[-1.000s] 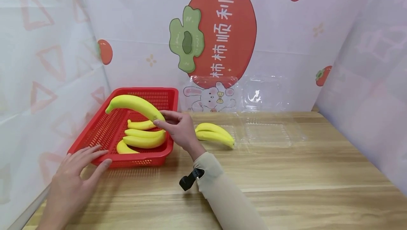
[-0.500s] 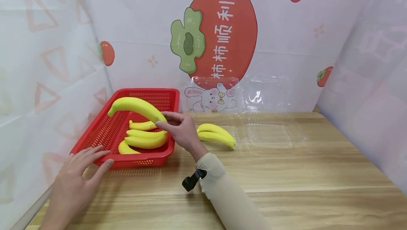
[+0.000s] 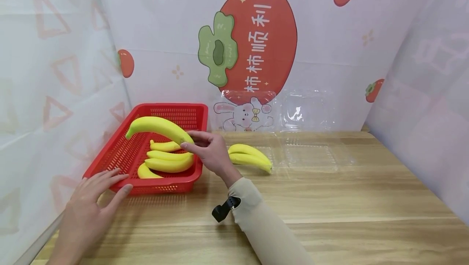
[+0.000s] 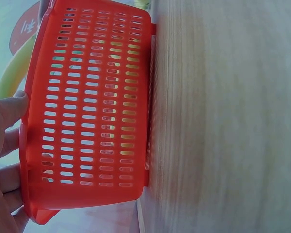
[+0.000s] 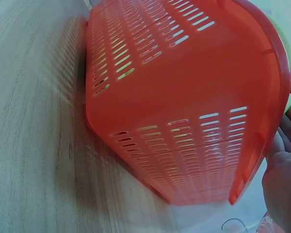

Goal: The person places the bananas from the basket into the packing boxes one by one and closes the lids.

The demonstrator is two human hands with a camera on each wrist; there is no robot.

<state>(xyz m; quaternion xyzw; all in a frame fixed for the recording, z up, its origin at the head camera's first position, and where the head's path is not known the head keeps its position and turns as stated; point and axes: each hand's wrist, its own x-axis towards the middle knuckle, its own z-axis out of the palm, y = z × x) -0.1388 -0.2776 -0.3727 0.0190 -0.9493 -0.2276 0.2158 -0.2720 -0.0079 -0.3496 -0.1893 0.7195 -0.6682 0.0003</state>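
Observation:
My right hand (image 3: 213, 154) pinches a yellow banana (image 3: 161, 126) by one end between thumb and fingers. The banana stretches left over a red plastic basket (image 3: 161, 182), its greenish tip drooping. Several more bananas (image 3: 169, 164) lie inside that basket. At the basket's near left corner, my left hand (image 3: 88, 210) rests on the rim with fingers spread and loosely extended. In the left wrist view, the thumb (image 4: 13, 104) touches the rim of the basket (image 4: 87, 111). The right wrist view shows the basket (image 5: 169, 92) beside my right hand (image 5: 286, 170), with the banana mostly hidden.
Right of the basket, two bananas (image 3: 250, 158) lie in a clear plastic clamshell box (image 3: 276, 153). Another clear box (image 3: 311, 157) with raised lid stands beside it. Both are on the wooden table (image 3: 329, 216). A printed cloth (image 3: 322, 37) rises behind.
The whole head view has shifted slightly, so everything sits a little lower and farther right. The right hand still holds the banana over the basket, its free end dipping slightly; the left hand stays at the rim.

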